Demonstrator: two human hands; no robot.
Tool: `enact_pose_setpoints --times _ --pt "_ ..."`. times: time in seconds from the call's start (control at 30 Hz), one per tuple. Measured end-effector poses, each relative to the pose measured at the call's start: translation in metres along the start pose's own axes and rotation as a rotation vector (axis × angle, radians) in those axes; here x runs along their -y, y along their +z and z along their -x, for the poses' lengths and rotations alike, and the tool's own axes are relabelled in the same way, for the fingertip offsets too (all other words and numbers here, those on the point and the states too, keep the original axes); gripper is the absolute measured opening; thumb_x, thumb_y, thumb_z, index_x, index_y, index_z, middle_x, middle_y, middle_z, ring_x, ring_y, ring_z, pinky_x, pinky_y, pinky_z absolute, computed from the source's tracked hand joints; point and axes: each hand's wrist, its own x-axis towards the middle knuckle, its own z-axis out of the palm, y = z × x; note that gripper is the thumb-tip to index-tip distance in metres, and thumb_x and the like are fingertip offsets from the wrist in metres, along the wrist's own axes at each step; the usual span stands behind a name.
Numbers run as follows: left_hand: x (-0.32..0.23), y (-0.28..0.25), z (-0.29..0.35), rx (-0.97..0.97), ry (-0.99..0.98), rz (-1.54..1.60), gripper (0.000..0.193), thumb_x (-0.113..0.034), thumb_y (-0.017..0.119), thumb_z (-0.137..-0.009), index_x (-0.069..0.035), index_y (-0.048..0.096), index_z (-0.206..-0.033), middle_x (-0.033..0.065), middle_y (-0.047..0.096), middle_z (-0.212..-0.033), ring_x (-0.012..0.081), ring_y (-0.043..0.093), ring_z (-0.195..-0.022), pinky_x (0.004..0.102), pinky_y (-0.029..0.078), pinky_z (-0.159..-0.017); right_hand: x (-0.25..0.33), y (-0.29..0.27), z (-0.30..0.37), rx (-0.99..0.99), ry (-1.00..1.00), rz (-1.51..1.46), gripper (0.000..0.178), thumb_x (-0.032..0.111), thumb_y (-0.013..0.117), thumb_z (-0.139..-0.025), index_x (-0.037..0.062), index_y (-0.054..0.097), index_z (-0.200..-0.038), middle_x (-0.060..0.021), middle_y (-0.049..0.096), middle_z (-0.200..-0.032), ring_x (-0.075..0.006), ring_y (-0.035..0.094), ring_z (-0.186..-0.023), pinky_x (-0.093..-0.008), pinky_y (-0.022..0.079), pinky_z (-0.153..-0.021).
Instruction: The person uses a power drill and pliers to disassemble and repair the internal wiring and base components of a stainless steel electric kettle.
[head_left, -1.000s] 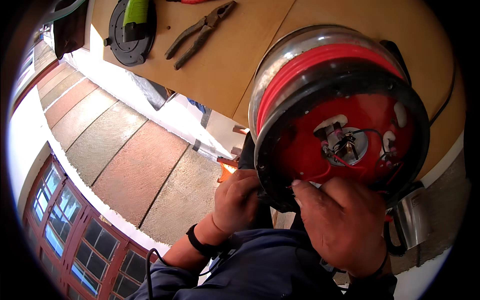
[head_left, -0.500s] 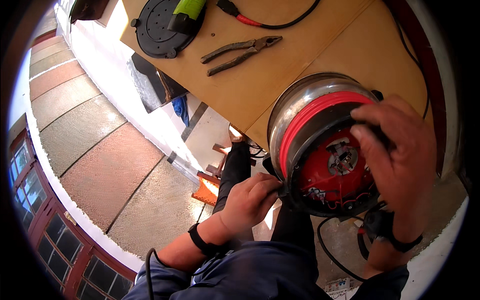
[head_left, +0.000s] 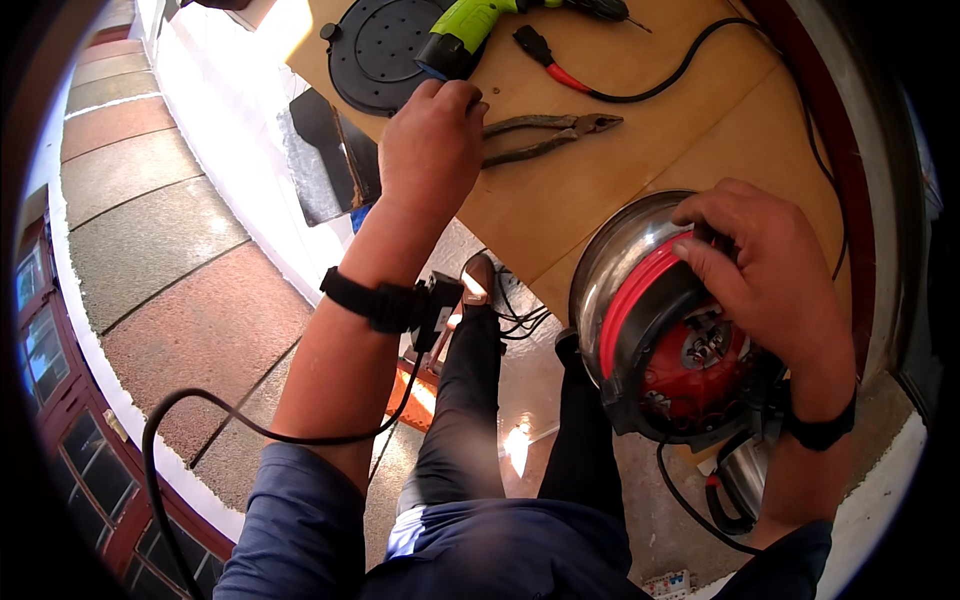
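Note:
A round metal appliance point(head_left: 625, 225), like an electric pot, lies tilted at the table's edge with its underside toward me. It has a red band point(head_left: 625, 310), a black base rim and an opened red bottom with wiring. My right hand point(head_left: 770, 270) grips its upper rim, thumb and fingers bent around the edge. My left hand point(head_left: 430, 135) reaches over the table, fingers curled downward between a black disc point(head_left: 375, 60) and the handles of combination pliers point(head_left: 560, 135). Its fingertips are hidden, so whatever they pinch does not show. A green power screwdriver point(head_left: 470, 25) lies just beyond.
A black cable with a red section point(head_left: 570, 78) runs across the wooden table point(head_left: 680, 150). Below the appliance hang a loose cable and a black handle point(head_left: 728, 505). My legs and an orange object point(head_left: 410, 400) are beneath. A tethered wristband point(head_left: 375, 300) circles my left forearm.
My left hand has let go of the appliance's rim and moved up and left to the black disc and pliers. The right hand stays at the rim. The view has shifted.

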Motion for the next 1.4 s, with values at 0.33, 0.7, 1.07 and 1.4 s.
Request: enact_pose_setpoints --times 0.33,0.7,1.07,1.4 --pt "-0.004 0.036 -0.029 0.224 -0.087 -0.231 0.022 -0.028 0.062 -0.093 -0.009 0.071 -0.099 0.0114 0.069 -0.100 0.0356 0.068 -0.091 0.0471 0.055 -0.079 0.009 -0.001 0.057 -0.290 0.118 -0.185 0.014 -0.001 0.073 -0.079 0.0022 0.071 -0.093 -0.0114 0.065 -0.080 -0.0237 0.063 -0.067 -0.0320 0.048 -0.058" --pt "0.001 0.035 -0.029 0.199 -0.063 -0.277 0.024 -0.024 0.051 -0.095 -0.003 0.062 -0.097 0.0202 0.070 -0.104 0.0423 0.069 -0.093 0.0518 0.055 -0.082 -0.007 0.017 0.116 -0.358 0.159 -0.363 0.015 0.000 0.075 -0.079 0.0025 0.072 -0.094 -0.0098 0.066 -0.078 -0.0207 0.059 -0.064 -0.0288 0.045 -0.057" --pt "-0.143 -0.090 0.123 0.878 -0.621 1.330 0.009 -0.011 0.060 -0.103 -0.003 0.057 -0.101 -0.0025 0.056 -0.078 0.0035 0.049 -0.064 0.0194 0.040 -0.057 0.011 0.074 0.142 -0.362 0.204 -0.711 0.023 0.002 0.080 -0.079 0.0039 0.074 -0.101 -0.0074 0.069 -0.089 -0.0132 0.063 -0.068 -0.0244 0.049 -0.058" --pt "-0.172 -0.100 0.187 0.842 -1.011 1.514 0.003 -0.006 0.054 -0.104 -0.003 0.054 -0.104 0.0018 0.056 -0.088 0.0061 0.049 -0.065 0.0215 0.041 -0.059 0.018 0.100 0.170 -0.349 0.182 -0.845 0.018 0.005 0.077 -0.080 0.0046 0.073 -0.098 -0.0098 0.070 -0.087 -0.0279 0.069 -0.077 -0.0364 0.054 -0.070"
